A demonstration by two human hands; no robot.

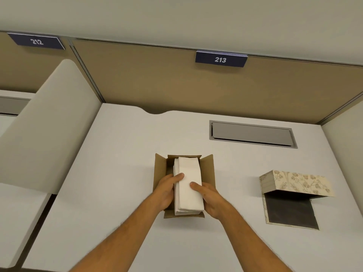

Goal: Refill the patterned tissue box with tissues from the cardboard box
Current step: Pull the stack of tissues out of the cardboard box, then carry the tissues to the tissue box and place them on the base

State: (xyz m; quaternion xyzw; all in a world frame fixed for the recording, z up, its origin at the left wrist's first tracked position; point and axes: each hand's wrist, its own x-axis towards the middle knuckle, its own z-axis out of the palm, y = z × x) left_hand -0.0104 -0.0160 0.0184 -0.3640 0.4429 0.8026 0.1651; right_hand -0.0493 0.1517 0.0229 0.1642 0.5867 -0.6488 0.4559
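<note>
An open brown cardboard box [207, 167] sits mid-desk with its flaps spread. A white stack of tissues [189, 185] stands in it, rising above the rim. My left hand [168, 190] grips the stack's left side, thumb on top. My right hand [209, 199] grips its right side, thumb on top. To the right lies the patterned tissue box [294, 182], cream with a floral print, its hinged lid swung open toward the back; the dark inside [288, 210] shows with nothing in it.
The white desk [117, 173] has a grey cable hatch [252, 134] at the back right. A tan partition with number plates 212 and 213 stands behind. A cream divider [49, 124] rises on the left.
</note>
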